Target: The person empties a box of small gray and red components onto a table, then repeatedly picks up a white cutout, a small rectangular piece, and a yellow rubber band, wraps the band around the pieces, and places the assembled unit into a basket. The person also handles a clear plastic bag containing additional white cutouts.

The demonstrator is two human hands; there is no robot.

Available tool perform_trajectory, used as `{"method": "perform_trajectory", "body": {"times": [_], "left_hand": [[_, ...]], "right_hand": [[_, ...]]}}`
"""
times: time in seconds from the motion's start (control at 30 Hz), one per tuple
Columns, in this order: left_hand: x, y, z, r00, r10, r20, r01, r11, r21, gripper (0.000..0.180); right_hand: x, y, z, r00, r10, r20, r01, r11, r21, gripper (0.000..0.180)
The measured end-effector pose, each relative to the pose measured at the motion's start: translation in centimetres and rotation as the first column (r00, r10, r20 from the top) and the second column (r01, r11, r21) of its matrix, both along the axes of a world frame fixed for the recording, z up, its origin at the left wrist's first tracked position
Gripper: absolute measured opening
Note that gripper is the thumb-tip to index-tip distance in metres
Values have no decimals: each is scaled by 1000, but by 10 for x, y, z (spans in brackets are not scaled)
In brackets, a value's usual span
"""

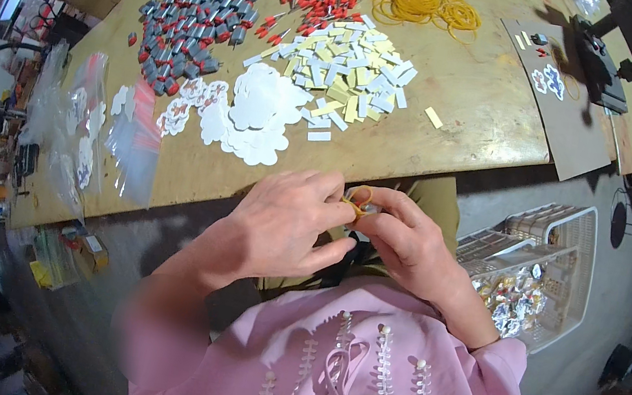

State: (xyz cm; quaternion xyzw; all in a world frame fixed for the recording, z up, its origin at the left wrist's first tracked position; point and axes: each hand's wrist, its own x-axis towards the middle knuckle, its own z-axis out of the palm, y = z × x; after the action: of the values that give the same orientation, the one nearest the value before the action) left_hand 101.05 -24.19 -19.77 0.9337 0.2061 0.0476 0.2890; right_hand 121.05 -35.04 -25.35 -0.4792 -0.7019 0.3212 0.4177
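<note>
Above my lap, just off the table's near edge, both hands meet at a yellow rubber band (359,199). My left hand (284,213) is closed, its fingertips pressed at the band's left side. My right hand (407,233) pinches the band from the other side between thumb and fingers. Something small seems to sit inside the band, but my fingers mostly hide it. On the table beyond lie white scalloped cutouts (259,110), a heap of small white and yellow rectangular pieces (356,72), and a pile of yellow rubber bands (417,5).
Small grey cylindrical parts with red ends (194,25) and red pieces with metal tips (322,4) cover the far left. Clear plastic bags (135,140) lie at the left edge. A brown board (543,93) with a black stand (597,64) is at right; a white basket (580,281) holds filled packets below.
</note>
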Motion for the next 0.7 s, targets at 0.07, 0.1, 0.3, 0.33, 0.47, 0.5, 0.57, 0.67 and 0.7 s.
{"method": "perform_trajectory", "body": {"times": [0.07,0.1,0.3,0.33,0.47,0.5,0.57,0.67,0.7], "left_hand": [[-2,-1,-2,998,-38,-43,42,995,88,16],[-3,-4,-5,997,-35,-69,45,987,151,16],[-6,-8,-9,999,6,-32,1,976,218,17],[-8,-7,-10,998,32,54,-39,989,144,19],[-12,-12,-17,940,233,250,-213,971,-105,28],[-12,-13,-19,923,252,291,-232,967,-100,27],[-11,-16,-21,883,286,372,-271,958,-94,25],[-8,-14,-22,882,168,440,-227,970,86,27],[-7,-13,-20,894,157,419,-217,971,99,26]], "right_hand": [[-7,0,-1,999,29,14,-29,999,12,30],[-10,1,-1,999,45,20,-45,999,19,30],[-18,4,0,998,-31,59,28,998,52,26],[-17,6,1,997,-42,58,39,998,55,26],[-11,10,4,996,-68,54,64,996,62,26],[-11,11,4,996,-65,60,62,996,63,26],[-9,11,4,996,-58,64,54,997,62,27],[-9,11,3,998,-40,45,37,998,55,27],[-8,10,1,999,-36,34,35,998,53,27]]}}
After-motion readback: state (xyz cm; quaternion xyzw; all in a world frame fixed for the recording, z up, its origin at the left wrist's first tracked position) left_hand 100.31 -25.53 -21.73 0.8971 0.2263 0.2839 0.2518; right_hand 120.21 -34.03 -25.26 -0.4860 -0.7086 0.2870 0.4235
